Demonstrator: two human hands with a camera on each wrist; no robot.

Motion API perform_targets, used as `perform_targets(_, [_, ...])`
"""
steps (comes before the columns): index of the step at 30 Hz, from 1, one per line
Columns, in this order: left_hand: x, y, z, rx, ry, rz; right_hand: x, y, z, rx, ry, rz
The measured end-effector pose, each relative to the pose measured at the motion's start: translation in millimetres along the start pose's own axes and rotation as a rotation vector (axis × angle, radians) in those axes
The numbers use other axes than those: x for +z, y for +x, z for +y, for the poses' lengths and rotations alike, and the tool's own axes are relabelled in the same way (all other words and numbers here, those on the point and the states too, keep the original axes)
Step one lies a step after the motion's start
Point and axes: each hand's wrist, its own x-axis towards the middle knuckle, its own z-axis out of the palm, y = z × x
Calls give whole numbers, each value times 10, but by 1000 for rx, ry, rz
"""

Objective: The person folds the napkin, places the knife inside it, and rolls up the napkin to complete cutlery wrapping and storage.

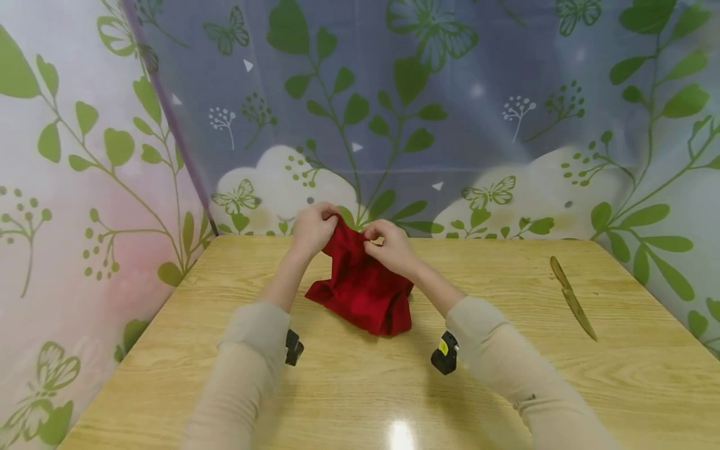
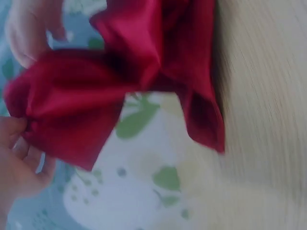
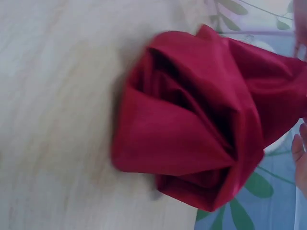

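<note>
A shiny red cloth (image 1: 371, 294) hangs bunched and folded over the table, its lower part resting on the wood. My left hand (image 1: 312, 230) pinches its upper left corner between thumb and fingers. Just to the right, my right hand (image 1: 392, 247) grips the upper edge, with thumb and fingertips together. In the left wrist view the cloth (image 2: 81, 105) stretches between both hands, and a loose corner dangles lower down. Deep folds in the cloth (image 3: 192, 129) fill the right wrist view, where the right hand (image 3: 301, 160) is cut off by the frame edge.
A gold-coloured knife (image 1: 572, 299) lies on the right side of the wooden table (image 1: 349, 387). Behind the table's far edge hangs a printed curtain (image 1: 472, 112) with leaves and butterflies. A patterned sheet (image 1: 84, 187) bounds the left side.
</note>
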Motion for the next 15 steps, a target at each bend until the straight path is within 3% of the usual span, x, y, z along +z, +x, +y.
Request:
perform_targets(3, [-84,20,-119,-10,50,-8,-120,33,-47,49,37,64])
perform_targets(5, [-112,19,-172,-11,77,-45,-199,65,-85,79,47,61])
perform_targets(8, [-126,10,-203,31,189,-101,-286,113,-143,82,33,34])
perform_targets(11, [-137,15,-222,75,314,-122,-347,152,-196,78,-11,-22])
perform_targets(15, [-201,14,-224,51,394,-64,-416,185,-224,101,-104,-177])
